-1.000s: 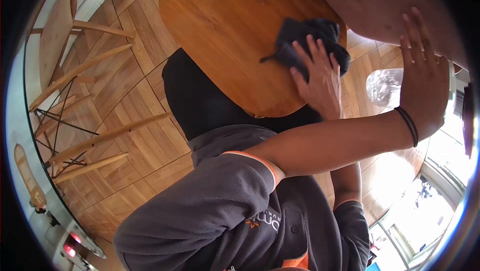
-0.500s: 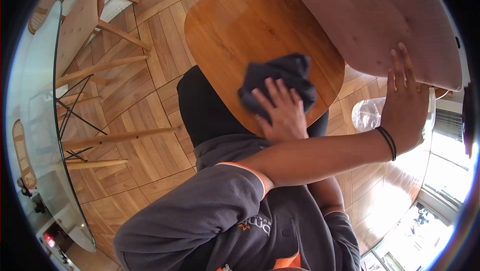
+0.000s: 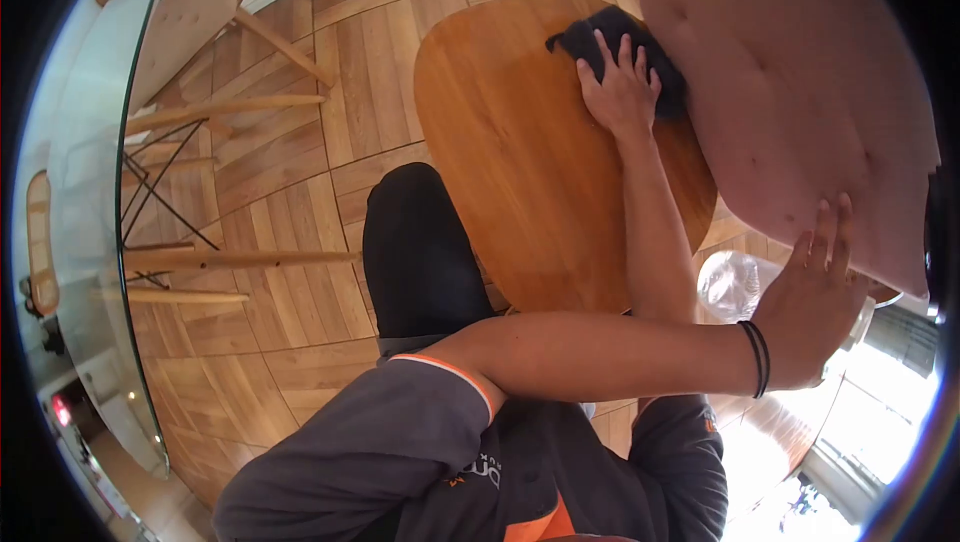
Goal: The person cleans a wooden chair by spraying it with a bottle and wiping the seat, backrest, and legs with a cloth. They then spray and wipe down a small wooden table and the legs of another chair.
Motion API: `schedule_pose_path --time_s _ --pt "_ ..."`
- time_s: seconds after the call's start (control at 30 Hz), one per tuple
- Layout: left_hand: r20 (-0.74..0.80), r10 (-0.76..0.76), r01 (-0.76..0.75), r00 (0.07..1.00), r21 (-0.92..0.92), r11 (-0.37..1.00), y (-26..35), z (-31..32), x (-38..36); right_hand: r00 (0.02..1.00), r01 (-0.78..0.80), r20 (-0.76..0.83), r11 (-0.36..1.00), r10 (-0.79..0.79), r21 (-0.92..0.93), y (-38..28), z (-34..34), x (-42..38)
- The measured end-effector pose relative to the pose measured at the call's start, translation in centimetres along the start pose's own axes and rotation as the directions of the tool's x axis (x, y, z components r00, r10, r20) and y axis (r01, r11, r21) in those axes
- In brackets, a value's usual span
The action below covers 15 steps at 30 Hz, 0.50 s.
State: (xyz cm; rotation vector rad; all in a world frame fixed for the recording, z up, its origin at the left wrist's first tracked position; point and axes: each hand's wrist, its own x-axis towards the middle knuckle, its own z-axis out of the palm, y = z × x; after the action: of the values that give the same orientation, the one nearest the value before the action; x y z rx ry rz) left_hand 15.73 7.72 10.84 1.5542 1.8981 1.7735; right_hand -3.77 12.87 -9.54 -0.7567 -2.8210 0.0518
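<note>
My right hand [image 3: 622, 92] lies with fingers spread on a dark grey cloth [image 3: 668, 72], pressing it onto the far right part of a rounded wooden chair panel [image 3: 540, 162]. A pink padded chair part [image 3: 790, 92] with buttoned dimples rises along the panel's right side, close to the cloth. At its lower edge is my left hand [image 3: 815, 292], fingers against the padded face and thumb hidden. The left forearm, with black bands at the wrist, crosses in front of my body and over the right arm.
To the left stands a glass-topped table [image 3: 85, 202] with a padded chair [image 3: 195, 17] by it. Clear plastic wrapping [image 3: 730, 287] is below the pink part. Bright windows [image 3: 870, 412] are at the lower right, and parquet floor [image 3: 290, 212] surrounds the chair panel.
My right hand has slid the cloth away from me, from the near part of the wooden panel to its far right. My left hand stays at the pink part while the view has shifted.
</note>
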Motion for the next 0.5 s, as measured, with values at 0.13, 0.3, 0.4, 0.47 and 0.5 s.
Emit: schedule_pose_path --time_s 0.13,0.3,0.4,0.47,0.5 --pt "0.152 0.055 -0.061 0.987 0.036 0.997 -0.6 -2.6 0.7 0.95 0.292 -0.148 0.951 -0.276 0.1 -6.7 1.9 1.3" --pt "0.194 0.047 -0.039 0.98 -0.043 0.998 -1.2 -1.9 0.8 0.812 0.579 -0.14 0.752 -0.567 0.316 -13.0 -1.3 -5.7" --pt "0.206 0.019 0.013 0.978 -0.152 0.988 -1.1 -2.7 0.7 0.83 0.475 0.064 0.764 -0.554 0.437 -9.8 -5.2 -10.7" --pt "0.201 0.013 0.027 0.98 -0.197 0.98 -1.3 -3.2 0.6 0.876 0.381 0.143 0.843 -0.46 0.378 -6.1 -5.9 -11.0" --pt "0.189 0.019 0.021 0.982 -0.207 0.978 -1.3 -3.3 0.4 0.907 0.358 0.112 0.883 -0.406 0.303 -3.8 -5.7 -10.8"
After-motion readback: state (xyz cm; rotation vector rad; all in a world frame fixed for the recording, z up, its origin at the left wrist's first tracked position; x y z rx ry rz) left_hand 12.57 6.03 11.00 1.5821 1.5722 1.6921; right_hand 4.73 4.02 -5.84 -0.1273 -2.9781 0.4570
